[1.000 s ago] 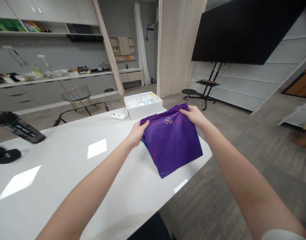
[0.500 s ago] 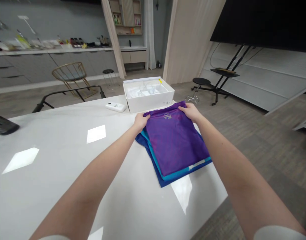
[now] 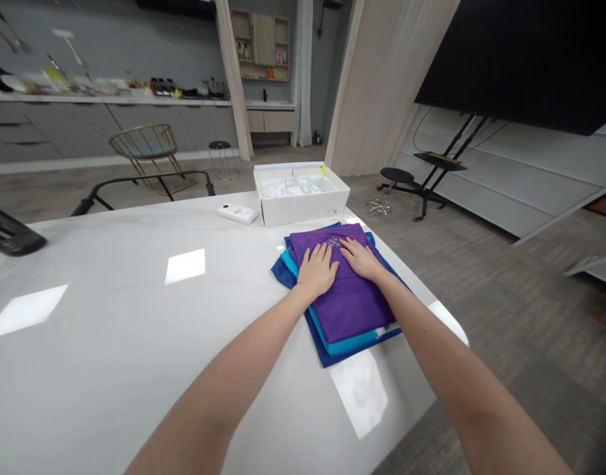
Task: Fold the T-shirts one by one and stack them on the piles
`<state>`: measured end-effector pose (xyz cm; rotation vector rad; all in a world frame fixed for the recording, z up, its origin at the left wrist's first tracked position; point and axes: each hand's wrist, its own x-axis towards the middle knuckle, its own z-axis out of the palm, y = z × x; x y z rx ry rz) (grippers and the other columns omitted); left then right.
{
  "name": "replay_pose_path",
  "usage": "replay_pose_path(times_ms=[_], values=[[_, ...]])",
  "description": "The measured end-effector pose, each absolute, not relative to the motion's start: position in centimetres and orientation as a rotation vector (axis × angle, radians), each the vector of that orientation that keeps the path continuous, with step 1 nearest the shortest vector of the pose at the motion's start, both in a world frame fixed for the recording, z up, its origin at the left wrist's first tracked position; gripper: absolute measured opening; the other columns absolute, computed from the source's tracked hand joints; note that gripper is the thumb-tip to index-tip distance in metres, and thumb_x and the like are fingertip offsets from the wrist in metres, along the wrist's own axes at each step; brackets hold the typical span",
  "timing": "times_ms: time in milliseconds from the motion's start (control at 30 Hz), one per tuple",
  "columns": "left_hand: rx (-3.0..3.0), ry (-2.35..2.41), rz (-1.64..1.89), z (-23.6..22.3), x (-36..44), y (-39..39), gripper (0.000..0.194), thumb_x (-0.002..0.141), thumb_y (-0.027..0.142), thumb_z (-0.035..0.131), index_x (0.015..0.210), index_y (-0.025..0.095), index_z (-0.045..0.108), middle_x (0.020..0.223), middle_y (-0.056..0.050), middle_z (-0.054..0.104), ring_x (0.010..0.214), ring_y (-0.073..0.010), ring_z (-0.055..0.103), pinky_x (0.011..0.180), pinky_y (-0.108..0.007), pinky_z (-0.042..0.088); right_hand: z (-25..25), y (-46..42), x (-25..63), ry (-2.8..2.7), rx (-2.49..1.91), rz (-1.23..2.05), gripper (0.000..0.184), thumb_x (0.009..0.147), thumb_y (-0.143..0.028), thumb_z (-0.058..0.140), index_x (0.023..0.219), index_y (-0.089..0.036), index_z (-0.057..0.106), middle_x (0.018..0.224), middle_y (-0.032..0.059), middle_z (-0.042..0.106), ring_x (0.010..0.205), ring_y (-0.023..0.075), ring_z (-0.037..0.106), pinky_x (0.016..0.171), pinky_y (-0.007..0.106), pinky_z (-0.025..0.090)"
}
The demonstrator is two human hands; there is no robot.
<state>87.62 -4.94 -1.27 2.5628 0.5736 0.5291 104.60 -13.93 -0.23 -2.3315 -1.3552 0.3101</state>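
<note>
A folded purple garment lies on top of a stack, its grey printed mark partly covered by my fingers. Beneath it show the edges of a light blue folded garment and a dark blue one. My left hand rests flat on the left part of the purple cloth, fingers stretched out. On the right part of the same cloth my right hand lies flat, also open. Neither hand grips the fabric.
Behind the stack stands an open white box with clear and white contents. A white handheld device lies left of it on the white table. A dark cylindrical object is at the far left. The table's right edge runs close by the stack.
Both hands have let go of the purple garment's far corners and moved nearer to me, onto its top. The garment's far edge now lies down on the stack.
</note>
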Motion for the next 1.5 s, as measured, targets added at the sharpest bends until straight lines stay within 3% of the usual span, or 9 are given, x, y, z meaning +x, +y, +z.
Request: replay_pose_path(times_ms=[167, 400, 500, 667, 800, 1000, 1233, 1367, 1500], values=[[2.584, 0.634, 0.592, -0.5, 83.8, -9.4, 0.071, 0.098, 0.055, 0.037, 0.157, 0.014, 0.033, 0.165, -0.016, 0.024, 0.154, -0.0340, 0.016, 0.125, -0.054, 0.008, 0.5, -19.0, 103.2, -1.207, -2.453, 0.245, 0.057, 0.102, -0.047, 0.038, 0.155, -0.025, 0.037, 0.165, 0.0108, 0.023, 0.153, 0.0324, 0.016, 0.119, 0.065, 0.015], [2.686, 0.287, 0.386, -1.6, 77.1, -16.7, 0.066, 0.101, 0.050, 0.034, 0.156, 0.015, 0.036, 0.164, -0.014, 0.027, 0.153, -0.0320, 0.018, 0.125, -0.055, 0.014, -1.2, -27.4, 94.1, -1.454, -2.423, 0.123, 0.059, 0.101, -0.049, 0.033, 0.157, -0.035, 0.030, 0.166, 0.0032, 0.022, 0.153, 0.0284, 0.019, 0.122, 0.057, 0.016], [2.663, 0.221, 0.322, -1.8, 73.8, -17.9, 0.061, 0.102, 0.046, 0.033, 0.155, 0.015, 0.037, 0.163, -0.015, 0.029, 0.152, -0.0308, 0.023, 0.124, -0.053, 0.020, -1.8, -29.7, 91.6, -1.346, -2.559, -0.059, 0.059, 0.098, -0.044, 0.034, 0.155, -0.030, 0.037, 0.163, 0.0105, 0.031, 0.149, 0.0336, 0.030, 0.118, 0.061, 0.025], [2.582, 0.210, 0.320, 0.0, 64.5, -18.0, 0.043, 0.102, 0.037, 0.040, 0.135, 0.019, 0.061, 0.146, -0.014, 0.055, 0.135, -0.0257, 0.053, 0.120, -0.049, 0.031, -0.4, -28.9, 86.0, -1.412, -2.280, -0.279, 0.047, 0.097, -0.038, 0.037, 0.134, -0.021, 0.060, 0.143, 0.0170, 0.056, 0.133, 0.0343, 0.051, 0.109, 0.058, 0.040], [2.481, 0.409, 0.520, 1.2, 54.2, -16.2, 0.034, 0.100, 0.033, 0.047, 0.127, 0.024, 0.065, 0.135, -0.006, 0.065, 0.126, -0.0184, 0.059, 0.119, -0.041, 0.033, 1.0, -24.1, 76.8, -1.611, -1.869, 0.136, 0.036, 0.097, -0.046, 0.045, 0.110, -0.021, 0.069, 0.113, 0.0116, 0.072, 0.105, 0.0276, 0.068, 0.096, 0.042, 0.051], [2.330, 1.072, 0.792, 1.4, 37.8, -10.1, 0.028, 0.094, 0.022, 0.052, 0.116, 0.020, 0.070, 0.125, -0.007, 0.069, 0.117, -0.0199, 0.064, 0.107, -0.035, 0.047, 1.7, -14.0, 58.3, -1.866, -1.419, 0.850, 0.031, 0.097, -0.042, 0.048, 0.098, -0.023, 0.072, 0.096, 0.0055, 0.076, 0.087, 0.0228, 0.070, 0.081, 0.034, 0.053], [2.139, 1.873, 1.008, 0.2, 17.3, -2.8, 0.027, 0.090, 0.016, 0.052, 0.112, 0.017, 0.068, 0.132, -0.012, 0.061, 0.125, -0.0239, 0.058, 0.111, -0.038, 0.042, -0.5, -1.6, 38.2, -2.002, -1.146, 1.131, 0.021, 0.090, -0.032, 0.055, 0.094, -0.019, 0.071, 0.082, 0.0019, 0.072, 0.072, 0.0161, 0.066, 0.072, 0.028, 0.051], [1.919, 2.398, 0.765, -0.4, 7.5, 0.1, 0.038, 0.093, 0.023, 0.052, 0.129, 0.017, 0.060, 0.141, -0.016, 0.054, 0.128, -0.0295, 0.055, 0.110, -0.044, 0.040, -1.3, 3.8, 28.9, -2.016, -1.129, 1.161, 0.021, 0.088, -0.023, 0.057, 0.105, -0.021, 0.069, 0.084, 0.0002, 0.070, 0.067, 0.0140, 0.066, 0.070, 0.027, 0.051], [1.874, 2.527, 0.473, -1.3, 2.6, 1.8, 0.043, 0.094, 0.036, 0.054, 0.134, 0.019, 0.057, 0.144, -0.017, 0.053, 0.131, -0.0342, 0.050, 0.110, -0.052, 0.035, -1.1, 8.0, 21.9, -2.042, -1.143, 1.100, 0.024, 0.087, -0.019, 0.060, 0.109, -0.023, 0.068, 0.092, -0.0003, 0.071, 0.070, 0.0137, 0.066, 0.074, 0.028, 0.053]])
